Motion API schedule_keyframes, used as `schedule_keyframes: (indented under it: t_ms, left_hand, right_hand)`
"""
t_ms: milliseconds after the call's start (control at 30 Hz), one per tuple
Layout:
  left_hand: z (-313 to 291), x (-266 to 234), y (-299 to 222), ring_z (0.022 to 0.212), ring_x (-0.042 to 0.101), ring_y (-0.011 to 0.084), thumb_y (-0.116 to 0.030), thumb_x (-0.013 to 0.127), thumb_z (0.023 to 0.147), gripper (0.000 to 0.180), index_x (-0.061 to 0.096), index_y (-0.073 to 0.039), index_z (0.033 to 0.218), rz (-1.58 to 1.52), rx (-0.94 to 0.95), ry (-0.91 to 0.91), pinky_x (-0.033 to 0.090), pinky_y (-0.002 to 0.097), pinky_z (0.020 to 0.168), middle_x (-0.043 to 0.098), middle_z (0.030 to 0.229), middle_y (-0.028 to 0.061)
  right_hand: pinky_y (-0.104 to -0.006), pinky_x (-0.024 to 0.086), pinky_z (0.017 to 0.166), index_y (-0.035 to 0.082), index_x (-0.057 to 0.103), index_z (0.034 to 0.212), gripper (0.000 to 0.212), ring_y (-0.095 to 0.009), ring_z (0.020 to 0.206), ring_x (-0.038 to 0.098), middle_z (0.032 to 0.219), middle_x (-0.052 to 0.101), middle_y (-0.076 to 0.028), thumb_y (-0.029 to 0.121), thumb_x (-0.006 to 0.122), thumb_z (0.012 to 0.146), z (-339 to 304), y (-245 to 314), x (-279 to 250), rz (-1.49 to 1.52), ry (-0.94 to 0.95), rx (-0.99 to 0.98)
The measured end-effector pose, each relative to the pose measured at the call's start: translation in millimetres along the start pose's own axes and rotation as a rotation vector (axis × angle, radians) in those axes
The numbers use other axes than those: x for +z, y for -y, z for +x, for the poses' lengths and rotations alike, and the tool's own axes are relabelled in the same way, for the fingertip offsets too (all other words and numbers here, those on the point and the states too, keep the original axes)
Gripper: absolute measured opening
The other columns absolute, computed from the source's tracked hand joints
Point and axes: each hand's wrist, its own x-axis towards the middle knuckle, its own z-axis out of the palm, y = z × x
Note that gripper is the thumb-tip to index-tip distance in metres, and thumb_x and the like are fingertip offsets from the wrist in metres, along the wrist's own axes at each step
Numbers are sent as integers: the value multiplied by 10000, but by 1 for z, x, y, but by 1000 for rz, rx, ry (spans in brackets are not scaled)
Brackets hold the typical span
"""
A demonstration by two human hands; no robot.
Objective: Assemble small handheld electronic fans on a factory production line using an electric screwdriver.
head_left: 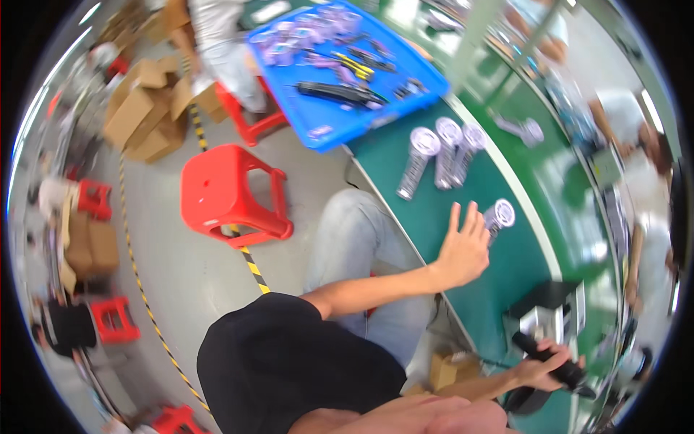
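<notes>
Head view: the left hand (463, 249) lies flat on the green counter (426, 217), fingers spread, its grip open and empty. A bundle of purple-capped cylinders (499, 217) lies at its 2 o'clock, just beside the fingertips. Three more such bundles (441, 155) lie at 12 o'clock, well apart. The right hand (542, 365), at 5 o'clock from the left, has its grip closed around a black tool handle (553, 362). A blue tray (347, 65) sits at 11 o'clock, a red stool (231, 192) at 9.
</notes>
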Motion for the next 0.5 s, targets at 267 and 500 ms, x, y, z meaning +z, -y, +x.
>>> schedule_keyframes:
  t_ms: [267, 500]
  left_hand:
    - [-33, 15, -35, 1236, 397, 463, -266, 668, 705, 359, 568, 36, 870, -206, 182, 58, 182, 681, 1050, 503, 1145, 248]
    - [-44, 34, -47, 1149, 479, 438, -260, 691, 673, 396, 555, 54, 872, -300, 277, 22, 250, 638, 1046, 559, 1068, 237]
  right_hand:
    - [-382, 456, 564, -2, 520, 975, 189, -192, 566, 512, 730, 510, -79, 180, 559, 948, 84, 5, -59, 92, 2, 46]
    - [-365, 486, 471, 44, 204, 1402, 627, -198, 480, 529, 700, 546, -128, 17, 562, 888, 70, -7, -38, -15, 62, -71]
